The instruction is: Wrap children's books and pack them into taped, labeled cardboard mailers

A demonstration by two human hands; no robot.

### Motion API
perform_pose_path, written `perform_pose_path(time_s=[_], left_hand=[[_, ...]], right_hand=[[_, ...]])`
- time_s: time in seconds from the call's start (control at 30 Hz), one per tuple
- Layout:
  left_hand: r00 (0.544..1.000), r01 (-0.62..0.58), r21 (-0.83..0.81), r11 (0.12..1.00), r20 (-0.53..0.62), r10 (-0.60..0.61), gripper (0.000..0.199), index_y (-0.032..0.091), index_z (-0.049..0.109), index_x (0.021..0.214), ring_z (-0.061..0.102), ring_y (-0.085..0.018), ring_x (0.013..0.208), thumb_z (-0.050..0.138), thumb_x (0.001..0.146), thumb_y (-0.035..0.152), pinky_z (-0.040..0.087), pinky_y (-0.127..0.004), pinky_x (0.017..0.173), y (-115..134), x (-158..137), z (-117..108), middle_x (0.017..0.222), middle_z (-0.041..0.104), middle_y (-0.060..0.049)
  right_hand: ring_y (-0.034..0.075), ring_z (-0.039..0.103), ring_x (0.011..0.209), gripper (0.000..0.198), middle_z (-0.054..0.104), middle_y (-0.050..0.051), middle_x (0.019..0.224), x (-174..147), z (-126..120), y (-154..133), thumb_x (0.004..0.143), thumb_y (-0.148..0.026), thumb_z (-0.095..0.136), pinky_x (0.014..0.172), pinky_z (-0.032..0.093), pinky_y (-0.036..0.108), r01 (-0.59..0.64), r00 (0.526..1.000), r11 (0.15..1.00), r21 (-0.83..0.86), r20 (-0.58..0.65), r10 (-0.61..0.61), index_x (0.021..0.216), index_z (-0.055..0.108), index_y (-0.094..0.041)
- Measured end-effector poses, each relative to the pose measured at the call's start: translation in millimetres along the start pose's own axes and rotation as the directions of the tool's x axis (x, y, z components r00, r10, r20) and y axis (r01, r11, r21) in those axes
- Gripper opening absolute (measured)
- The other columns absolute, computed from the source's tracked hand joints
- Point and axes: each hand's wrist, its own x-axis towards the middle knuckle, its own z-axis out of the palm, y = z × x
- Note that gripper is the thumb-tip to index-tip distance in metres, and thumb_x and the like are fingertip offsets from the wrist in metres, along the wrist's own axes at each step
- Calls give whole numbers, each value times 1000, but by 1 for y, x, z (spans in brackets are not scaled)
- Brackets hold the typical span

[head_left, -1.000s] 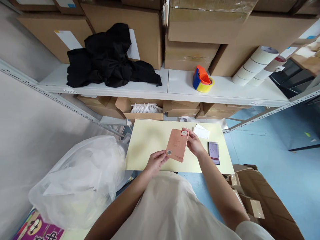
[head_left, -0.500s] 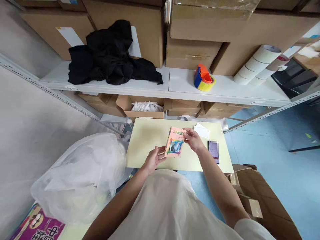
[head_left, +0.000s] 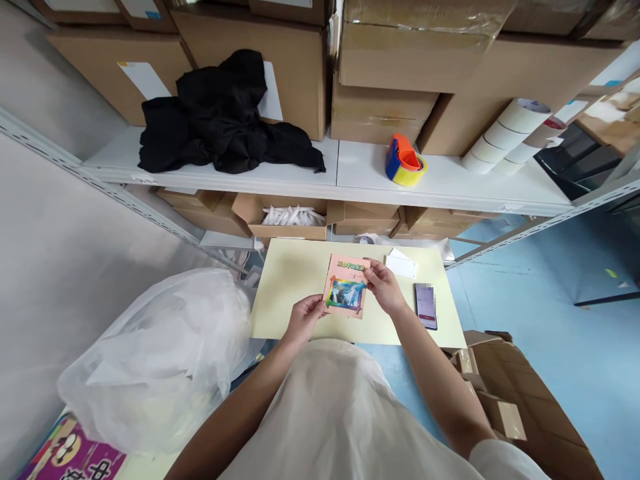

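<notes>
A small pink book (head_left: 345, 287) with a colourful picture on its cover is held up over the pale yellow table (head_left: 285, 273), its cover facing me. My left hand (head_left: 304, 319) is closed on the book's lower left edge, thumb in front. At the upper right edge, my right hand (head_left: 384, 285) pinches the book between thumb and fingers. To the right of that hand lie some white cards (head_left: 401, 264) and a phone (head_left: 425, 307) with its screen lit.
Behind the table stands a shelf (head_left: 360, 163) with cardboard boxes, black cloth (head_left: 220, 120), a tape dispenser (head_left: 405, 163) and tape rolls (head_left: 505, 137). A plastic bag (head_left: 155, 360) bulges at the left. A cardboard box (head_left: 530, 400) sits on the floor at right.
The book has turned so its cover faces me more squarely. My left hand has gone from spread fingers beside the book to gripping its edge. My right hand keeps its hold.
</notes>
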Motion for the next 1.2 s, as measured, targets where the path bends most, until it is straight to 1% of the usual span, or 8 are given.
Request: perform_pose_path(time_s=[0.1, 0.23, 0.37, 0.47, 0.57, 0.67, 0.87, 1.2], left_hand=[[1000, 6, -76, 997, -10, -7, 43, 14, 69, 93, 65, -14, 75, 75, 63, 43, 52, -33, 82, -1, 1, 0, 82, 70, -5], [1000, -6, -104, 995, -3, 6, 42, 15, 69, 94, 65, -14, 77, 75, 63, 42, 51, -32, 82, -3, 4, -1, 87, 71, -6], [999, -47, 19, 999, -11, 47, 39, 15, 68, 93, 64, -14, 76, 71, 67, 44, 51, -30, 80, -4, 8, -2, 82, 70, -5], [993, -110, 135, 985, -29, 115, 37, 15, 68, 94, 64, -14, 75, 68, 70, 43, 51, -29, 77, -3, 12, -3, 84, 69, -6], [983, -167, 167, 972, -52, 178, 41, 17, 65, 103, 64, -14, 75, 68, 70, 40, 51, -28, 75, 0, 16, -5, 92, 67, -7], [977, -201, 198, 959, -37, 212, 42, 17, 63, 105, 64, -13, 75, 69, 69, 39, 51, -27, 72, 2, 18, -7, 92, 65, -6], [977, -213, 242, 947, 55, 205, 47, 17, 60, 110, 61, -11, 68, 70, 68, 35, 53, -26, 65, 0, 21, -6, 86, 62, -3], [985, -171, 283, 944, 43, 165, 46, 18, 61, 112, 60, -11, 70, 67, 69, 31, 50, -23, 64, 7, 27, -6, 86, 61, -3]], right_hand=[[13, 61, 75, 42, 65, 0, 87, -16, 0, 9, 68, -37, 74, 67, 51, 27, -26, 996, 1000, -10, 86, 27, 105, 61, -24], [13, 61, 70, 44, 62, -1, 81, -30, -2, 21, 67, -36, 74, 63, 51, 28, -24, 994, 996, -81, 108, 32, 108, 61, -25], [12, 60, 63, 37, 57, -4, 70, -29, -6, 23, 68, -35, 74, 57, 50, 27, 17, 994, 993, -115, 113, -4, 101, 62, -23], [11, 58, 59, 36, 55, -5, 66, -27, -8, 23, 68, -35, 73, 56, 49, 27, 28, 994, 993, -115, 107, -16, 99, 62, -23], [11, 57, 57, 38, 56, -5, 65, -27, -9, 23, 68, -37, 73, 55, 49, 27, 29, 996, 992, -124, 83, -19, 100, 61, -22], [11, 57, 57, 39, 57, -4, 65, -28, -9, 24, 67, -38, 73, 55, 49, 28, 11, 998, 992, -129, 60, -4, 100, 61, -21], [11, 57, 55, 41, 56, -5, 62, -25, -10, 28, 67, -39, 72, 54, 48, 27, -4, 999, 988, -151, 52, 12, 101, 62, -20], [12, 57, 59, 40, 59, -3, 65, -19, -12, 32, 70, -41, 70, 54, 48, 27, 16, 999, 982, -190, 48, -7, 105, 63, -22]])
